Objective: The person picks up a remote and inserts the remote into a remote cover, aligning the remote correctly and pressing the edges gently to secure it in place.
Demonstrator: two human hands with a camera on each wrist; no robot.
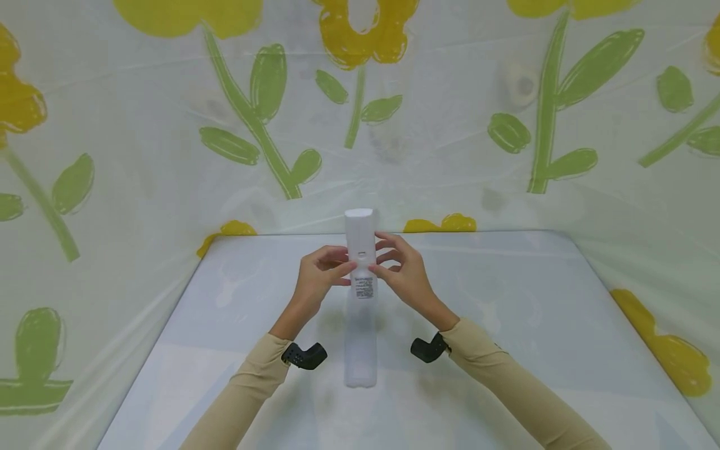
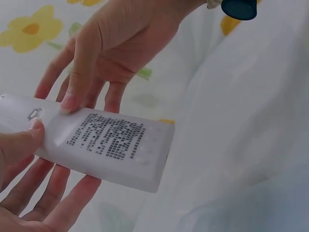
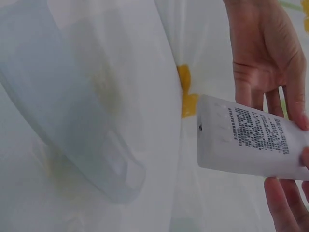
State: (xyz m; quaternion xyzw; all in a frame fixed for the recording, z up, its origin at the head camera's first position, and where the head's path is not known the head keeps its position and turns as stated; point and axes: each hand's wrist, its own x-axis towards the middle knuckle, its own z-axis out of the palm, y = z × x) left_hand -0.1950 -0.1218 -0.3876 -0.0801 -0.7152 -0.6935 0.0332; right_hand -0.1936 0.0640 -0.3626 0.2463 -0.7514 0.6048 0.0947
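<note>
A white remote control [image 1: 359, 232] is held up above the table, its back towards me and the end with a printed label [image 2: 110, 136] nearest me. My left hand [image 1: 316, 277] holds its left edge, thumb on the back and fingers along the side. From the right, my right hand [image 1: 409, 275] grips the opposite edge in the same way. Both thumbs press close to a small latch mark on the back, as the left wrist view shows. The far end is cut off in both wrist views, and the front face is hidden.
Beneath the hands lies a glossy pale table [image 1: 495, 325], which carries a long bluish reflection of the remote. Behind and beside it hangs a white cloth [image 1: 439, 150] with yellow flowers and green leaves. Dark bands [image 1: 305, 356] sit at both wrists over beige sleeves.
</note>
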